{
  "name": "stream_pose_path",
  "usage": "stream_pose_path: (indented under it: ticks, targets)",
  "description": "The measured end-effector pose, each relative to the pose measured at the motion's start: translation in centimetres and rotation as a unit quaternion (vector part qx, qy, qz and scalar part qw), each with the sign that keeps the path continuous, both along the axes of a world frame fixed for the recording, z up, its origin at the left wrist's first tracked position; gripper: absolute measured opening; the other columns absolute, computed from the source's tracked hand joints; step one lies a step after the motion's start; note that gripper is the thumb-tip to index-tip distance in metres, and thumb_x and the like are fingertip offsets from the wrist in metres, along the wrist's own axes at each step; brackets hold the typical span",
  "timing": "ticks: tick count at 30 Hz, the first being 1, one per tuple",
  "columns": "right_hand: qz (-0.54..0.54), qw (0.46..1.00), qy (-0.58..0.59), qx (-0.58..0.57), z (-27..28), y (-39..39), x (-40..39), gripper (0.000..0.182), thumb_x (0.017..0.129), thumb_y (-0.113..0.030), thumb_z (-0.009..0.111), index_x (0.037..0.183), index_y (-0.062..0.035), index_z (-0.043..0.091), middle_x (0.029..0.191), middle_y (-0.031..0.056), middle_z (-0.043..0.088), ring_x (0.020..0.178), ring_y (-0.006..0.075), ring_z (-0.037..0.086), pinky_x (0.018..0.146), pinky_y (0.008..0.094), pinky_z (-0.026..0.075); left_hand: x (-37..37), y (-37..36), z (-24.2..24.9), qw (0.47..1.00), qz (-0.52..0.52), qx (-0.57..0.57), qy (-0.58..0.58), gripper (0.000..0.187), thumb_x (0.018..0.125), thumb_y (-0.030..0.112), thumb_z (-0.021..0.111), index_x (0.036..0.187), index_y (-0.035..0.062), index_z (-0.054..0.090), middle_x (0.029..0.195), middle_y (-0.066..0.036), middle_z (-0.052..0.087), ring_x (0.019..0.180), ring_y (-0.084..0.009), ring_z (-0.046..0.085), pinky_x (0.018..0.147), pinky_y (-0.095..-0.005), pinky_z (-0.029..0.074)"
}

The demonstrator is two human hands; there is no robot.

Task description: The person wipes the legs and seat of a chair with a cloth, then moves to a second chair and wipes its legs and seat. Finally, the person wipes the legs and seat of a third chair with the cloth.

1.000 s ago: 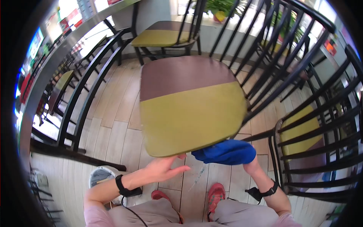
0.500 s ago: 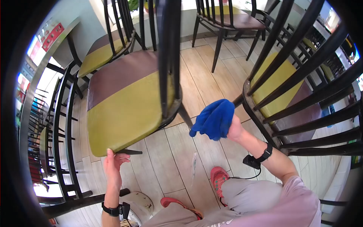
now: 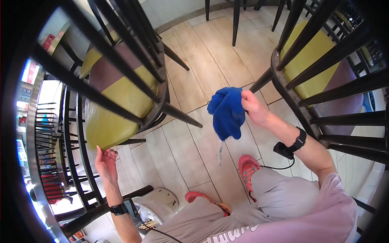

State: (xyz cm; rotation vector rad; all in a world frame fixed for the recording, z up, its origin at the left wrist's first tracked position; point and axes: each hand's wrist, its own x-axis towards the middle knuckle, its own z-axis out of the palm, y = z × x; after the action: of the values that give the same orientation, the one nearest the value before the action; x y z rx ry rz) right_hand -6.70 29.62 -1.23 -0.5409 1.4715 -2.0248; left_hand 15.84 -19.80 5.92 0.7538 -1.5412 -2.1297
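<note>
A blue cloth [image 3: 227,115] hangs crumpled from my right hand [image 3: 256,109], which is closed on one side of it. The cloth is in the air above the floor tiles. At the left, my left hand [image 3: 107,164] holds the near corner of a chair [image 3: 115,117] with a yellow-green and brown seat and a dark spindle back. The fingers are curled at the seat's edge, and its underside is hidden. The chair's spindles cross in front of the seat.
Another dark spindle-back chair [image 3: 308,60] stands at the right. A white bucket [image 3: 166,202] with wooden sticks sits by my left leg. At the left is a table edge [image 3: 35,150]. A small streak [image 3: 220,154] marks the floor below the cloth.
The left chair has turned, its back swinging left and its seat corner shifting left with my left hand. My right hand has raised the cloth slightly. The view has shifted too.
</note>
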Motion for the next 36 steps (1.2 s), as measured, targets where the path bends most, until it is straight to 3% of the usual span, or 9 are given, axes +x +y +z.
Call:
stream_pose_path:
  ticks: [9,14,17,18,22,24,26,31,36]
  targets:
    - [0.000,0.996,0.091,0.016,1.9,-3.4,-0.4,0.032,0.093,-0.024,0.062,0.103,0.0060,0.069,0.092,0.0058,0.070,0.085,0.0121,0.062,0.079,0.0282,0.049,2.4,-2.3,-0.3,0.994,0.095,-0.048,-0.032,0.028,0.106,0.042,0.056,0.102,0.0145,0.063,0.082,0.004,0.056,0.072,-0.0123,0.051,0.075,-0.0318,0.043]
    - [-0.095,0.941,0.141,0.292,2.0,-6.0,-1.4,0.041,0.089,-0.034,0.070,0.102,0.0047,0.071,0.095,0.0123,0.074,0.089,0.0176,0.070,0.079,0.0335,0.053,1.6,-0.8,1.8,0.962,0.194,-0.116,-0.154,0.042,0.105,0.048,0.055,0.088,0.0109,0.066,0.073,0.002,0.060,0.063,-0.0121,0.053,0.064,-0.0289,0.044]
    - [-0.092,0.974,0.088,0.188,1.5,-8.9,-1.7,0.039,0.087,-0.033,0.073,0.099,0.0045,0.071,0.090,0.0140,0.074,0.085,0.0239,0.071,0.076,0.0363,0.054,1.3,1.2,4.0,0.800,0.085,-0.466,-0.369,0.071,0.106,0.051,0.052,0.054,0.0033,0.056,0.048,-0.003,0.054,0.043,-0.0127,0.049,0.046,-0.0265,0.041]
    - [-0.098,0.990,0.062,0.080,0.7,-10.1,-1.8,0.039,0.086,-0.032,0.074,0.099,0.0044,0.071,0.088,0.0145,0.074,0.084,0.0258,0.071,0.076,0.0367,0.054,1.7,1.9,5.1,0.783,0.028,-0.524,-0.333,0.064,0.107,0.049,0.050,0.067,0.0012,0.063,0.061,-0.005,0.062,0.054,-0.0111,0.058,0.051,-0.0252,0.044]
    - [-0.053,0.957,0.284,0.002,-1.2,-15.8,-1.2,0.020,0.087,-0.020,0.066,0.096,-0.0025,0.067,0.088,0.0189,0.068,0.085,0.0395,0.065,0.076,0.0451,0.052,-4.2,11.8,8.6,0.942,0.100,-0.319,-0.029,0.061,0.111,0.055,0.031,0.112,0.0028,0.062,0.120,-0.014,0.063,0.101,-0.0187,0.060,0.089,-0.0344,0.048]
    - [-0.112,0.881,0.457,-0.042,-2.6,-19.2,0.3,0.016,0.089,-0.018,0.059,0.090,-0.0033,0.065,0.082,0.0197,0.065,0.080,0.0402,0.065,0.073,0.0484,0.053,-5.6,14.1,9.1,0.955,0.063,-0.291,-0.006,0.068,0.108,0.062,0.024,0.116,0.0030,0.057,0.115,-0.014,0.057,0.102,-0.0253,0.055,0.103,-0.0430,0.042]
    - [0.068,0.869,0.481,0.099,-3.1,-20.2,0.3,0.018,0.089,-0.020,0.057,0.084,-0.0038,0.065,0.077,0.0189,0.065,0.075,0.0398,0.065,0.070,0.0492,0.053,-6.3,13.1,9.1,0.930,-0.180,-0.314,0.071,0.070,0.107,0.066,0.023,0.108,0.0027,0.053,0.101,-0.012,0.052,0.094,-0.0266,0.052,0.100,-0.0429,0.040]
    - [0.028,0.829,0.559,-0.005,-4.8,-21.5,-2.7,0.019,0.086,-0.022,0.058,0.076,-0.0063,0.062,0.070,0.0140,0.061,0.066,0.0392,0.061,0.060,0.0489,0.049,-8.2,14.8,7.8,0.950,-0.168,-0.247,0.088,0.074,0.092,0.086,0.027,0.084,0.0131,0.036,0.070,0.000,0.036,0.065,-0.0151,0.033,0.062,-0.0316,0.032]
    - [0.080,0.757,0.647,-0.050,-5.5,-24.1,-5.3,0.022,0.088,-0.028,0.055,0.078,-0.0094,0.062,0.079,0.0059,0.066,0.073,0.0318,0.065,0.060,0.0442,0.051,-7.8,14.5,7.6,0.944,-0.173,-0.260,0.101,0.074,0.092,0.086,0.027,0.084,0.0126,0.036,0.064,0.000,0.033,0.060,-0.0133,0.032,0.062,-0.0309,0.032]
